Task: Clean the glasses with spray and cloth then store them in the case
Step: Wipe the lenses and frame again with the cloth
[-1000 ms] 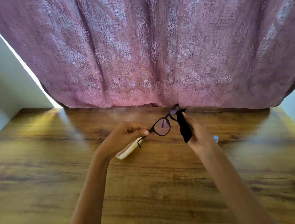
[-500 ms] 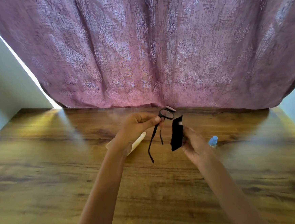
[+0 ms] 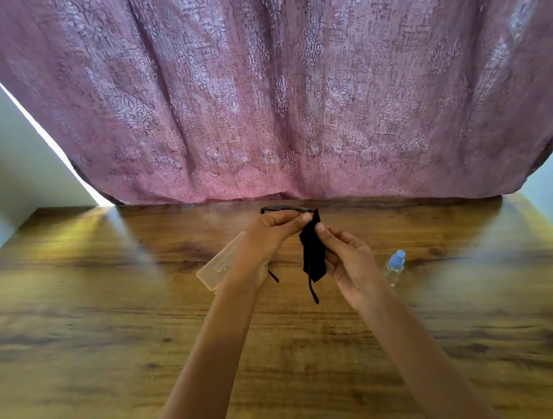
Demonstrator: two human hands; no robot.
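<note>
Head view: case (image 3: 218,266) half behind left hand (image 3: 264,240) (pinch on glasses (image 3: 285,209)), cloth (image 3: 312,256) in right hand's (image 3: 349,263) pinch, bottle (image 3: 394,266) nearby.

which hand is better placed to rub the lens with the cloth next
Right. The right hand pinches the black cloth right beside the glasses, probably ready to rub, while the left hand is occupied gripping them steady.

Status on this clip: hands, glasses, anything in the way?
Left hand grips glasses. Right hand pinches black cloth at their frame. Case and spray bottle on table, nothing blocking.
</note>
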